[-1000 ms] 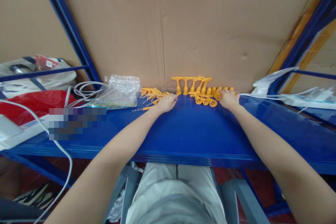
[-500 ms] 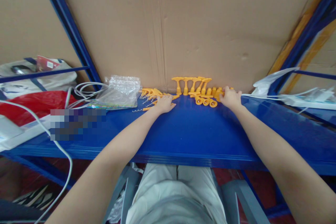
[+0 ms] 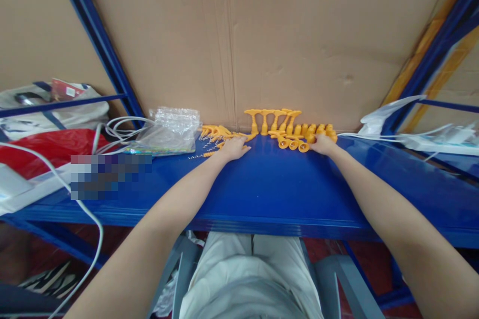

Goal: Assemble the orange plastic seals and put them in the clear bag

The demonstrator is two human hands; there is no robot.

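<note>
Small orange plastic parts lie at the back of a blue shelf (image 3: 269, 184), against a cardboard wall. Several T-shaped ones (image 3: 272, 118) stand upright. Short orange caps (image 3: 318, 129) sit in a row to their right, and round-ended pieces (image 3: 294, 144) lie in front. A loose orange heap (image 3: 217, 133) with small metal springs (image 3: 202, 152) lies to the left. My left hand (image 3: 235, 148) rests palm down beside that heap, fingers stretched flat. My right hand (image 3: 322, 144) is at the right end of the round-ended pieces, fingers curled toward them; what they hold, if anything, is hidden.
A clear plastic bag (image 3: 170, 129) and white cables (image 3: 119, 127) lie left of the parts. A red bag (image 3: 48, 144) sits further left. More white cables and a white bag (image 3: 389, 112) are at the right. Blue rack posts (image 3: 97, 40) frame the shelf.
My right hand slid left and slightly nearer, off the row of caps to the round-ended pieces. My left hand has barely moved.
</note>
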